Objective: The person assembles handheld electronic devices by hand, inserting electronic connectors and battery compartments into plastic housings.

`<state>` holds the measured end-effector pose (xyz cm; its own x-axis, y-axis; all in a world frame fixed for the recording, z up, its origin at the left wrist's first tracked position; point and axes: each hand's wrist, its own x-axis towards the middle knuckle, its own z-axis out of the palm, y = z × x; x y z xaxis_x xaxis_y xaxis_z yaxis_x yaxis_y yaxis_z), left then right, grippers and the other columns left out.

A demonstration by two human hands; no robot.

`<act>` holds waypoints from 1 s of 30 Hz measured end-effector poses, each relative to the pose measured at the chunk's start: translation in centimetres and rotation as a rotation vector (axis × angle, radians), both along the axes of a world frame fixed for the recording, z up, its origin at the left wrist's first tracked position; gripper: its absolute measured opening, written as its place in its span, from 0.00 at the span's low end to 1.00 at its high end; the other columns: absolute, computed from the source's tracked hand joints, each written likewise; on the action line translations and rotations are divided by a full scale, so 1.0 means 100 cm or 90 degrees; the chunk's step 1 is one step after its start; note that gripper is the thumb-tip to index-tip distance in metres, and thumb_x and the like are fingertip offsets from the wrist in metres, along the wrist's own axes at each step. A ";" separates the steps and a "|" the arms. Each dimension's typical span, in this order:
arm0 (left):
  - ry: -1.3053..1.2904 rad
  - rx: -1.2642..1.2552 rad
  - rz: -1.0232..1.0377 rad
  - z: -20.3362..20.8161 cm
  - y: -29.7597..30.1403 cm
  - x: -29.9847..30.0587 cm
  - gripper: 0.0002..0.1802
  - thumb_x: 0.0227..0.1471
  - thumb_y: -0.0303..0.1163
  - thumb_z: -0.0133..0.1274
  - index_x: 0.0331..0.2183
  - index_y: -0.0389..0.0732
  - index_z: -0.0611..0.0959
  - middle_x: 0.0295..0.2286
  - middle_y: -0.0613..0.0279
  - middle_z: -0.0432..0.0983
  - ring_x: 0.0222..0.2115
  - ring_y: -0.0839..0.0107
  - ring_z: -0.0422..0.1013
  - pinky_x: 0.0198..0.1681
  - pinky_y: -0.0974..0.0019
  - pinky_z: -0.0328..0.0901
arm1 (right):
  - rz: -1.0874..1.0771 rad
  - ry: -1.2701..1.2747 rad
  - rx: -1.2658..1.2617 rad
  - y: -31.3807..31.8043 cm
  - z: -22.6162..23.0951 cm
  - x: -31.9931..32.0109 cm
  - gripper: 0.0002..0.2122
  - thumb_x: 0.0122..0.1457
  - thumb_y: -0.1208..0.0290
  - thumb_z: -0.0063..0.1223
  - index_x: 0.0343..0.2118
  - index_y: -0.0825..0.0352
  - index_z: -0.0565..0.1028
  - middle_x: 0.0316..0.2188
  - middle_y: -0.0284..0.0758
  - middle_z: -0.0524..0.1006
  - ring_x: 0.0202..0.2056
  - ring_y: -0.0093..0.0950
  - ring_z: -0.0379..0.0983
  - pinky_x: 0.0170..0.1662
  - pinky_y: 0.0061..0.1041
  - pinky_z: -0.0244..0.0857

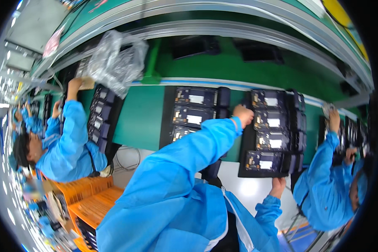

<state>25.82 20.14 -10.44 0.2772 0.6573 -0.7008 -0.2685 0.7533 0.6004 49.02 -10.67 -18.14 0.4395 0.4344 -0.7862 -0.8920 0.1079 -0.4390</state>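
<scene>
The green bench top [138, 113] curved from ten o'clock round to three in front of you. Your loaded black tray [245, 147] was at three o'clock, its near end reaching past the bench edge. The second black tray [167, 105] sat toward twelve, partly covered by your left sleeve [176, 159]. A clear plastic bag [117, 59] was crumpled at half past ten.

Your left hand [242, 116] was curled closed at the loaded tray's left side, seemingly around its rim. Your right hand [278, 187] met the near edge at four o'clock; its fingers were hidden, so I couldn't tell how tightly they closed. Four rows of dark units [261, 155] lined the tray, each with a pale label [265, 165].

The step in hand looked like steadying or shifting that tray two-handed. Your next move seemed to call for a level, even hold, lest the units slide.
</scene>
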 end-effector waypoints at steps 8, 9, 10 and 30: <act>0.074 0.088 -0.116 0.032 -0.010 0.005 0.10 0.34 0.17 0.51 0.26 0.33 0.70 0.14 0.60 0.66 0.12 0.71 0.65 0.09 0.70 0.58 | 0.344 -0.688 -0.237 -0.076 -0.057 0.061 0.12 0.55 0.75 0.40 0.41 0.73 0.69 0.39 0.40 0.72 0.40 0.36 0.68 0.44 0.36 0.64; 0.084 0.105 -0.089 0.042 -0.015 0.004 0.11 0.35 0.18 0.51 0.28 0.34 0.70 0.15 0.61 0.66 0.12 0.72 0.64 0.10 0.70 0.58 | 0.343 -0.692 -0.242 -0.080 -0.050 0.065 0.12 0.55 0.75 0.40 0.41 0.73 0.69 0.39 0.40 0.72 0.40 0.36 0.68 0.44 0.36 0.64; 0.061 0.110 -0.073 0.044 -0.015 -0.010 0.14 0.35 0.19 0.52 0.31 0.35 0.71 0.16 0.62 0.66 0.13 0.73 0.64 0.11 0.71 0.58 | 0.056 -0.423 -0.227 -0.071 -0.031 0.057 0.12 0.54 0.75 0.42 0.41 0.73 0.69 0.38 0.40 0.72 0.39 0.34 0.68 0.42 0.36 0.65; -0.296 -0.027 -0.106 0.160 -0.052 -0.266 0.12 0.47 0.22 0.49 0.38 0.36 0.72 0.31 0.56 0.73 0.21 0.82 0.62 0.15 0.82 0.52 | 0.581 -0.299 0.193 0.237 0.247 -0.332 0.08 0.53 0.75 0.51 0.35 0.73 0.73 0.27 0.34 0.75 0.26 0.21 0.71 0.32 0.19 0.68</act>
